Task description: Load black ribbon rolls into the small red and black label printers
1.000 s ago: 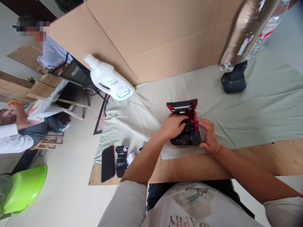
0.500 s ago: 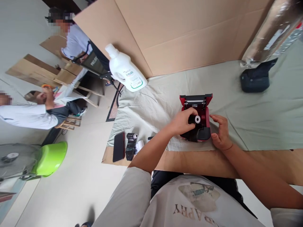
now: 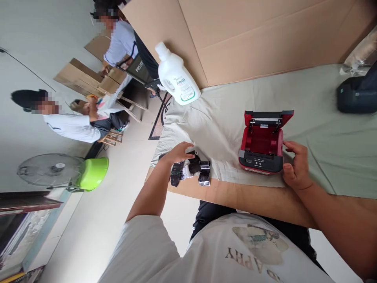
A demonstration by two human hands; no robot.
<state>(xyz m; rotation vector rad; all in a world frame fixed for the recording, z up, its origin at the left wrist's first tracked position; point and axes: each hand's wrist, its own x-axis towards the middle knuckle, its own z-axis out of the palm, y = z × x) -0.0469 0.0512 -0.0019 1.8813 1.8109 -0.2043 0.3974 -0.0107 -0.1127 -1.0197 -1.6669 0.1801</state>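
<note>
A small red and black label printer (image 3: 260,162) sits on the cloth with its lid raised and its red inner bay bare. My right hand (image 3: 298,165) is beside the printer's right side, fingers apart and holding nothing; the fingertips are at its edge, and contact is hard to judge. To the left, my left hand (image 3: 179,153) has its thumb and fingers around a black roll with a white core (image 3: 193,161). Below and around it lie more black strips and rolls (image 3: 204,173) and a white piece (image 3: 186,171), partly covered by that hand.
A white jug-shaped bottle (image 3: 178,78) stands at the table's left back, against a cardboard panel (image 3: 250,39). A dark device (image 3: 355,96) is at the far right. Beyond the table are two seated people, a fan (image 3: 53,169) and a green tub (image 3: 96,173).
My left hand has lifted the black roll out of the printer and carried it left to the other rolls. My right hand stays beside the printer. The view has shifted left.
</note>
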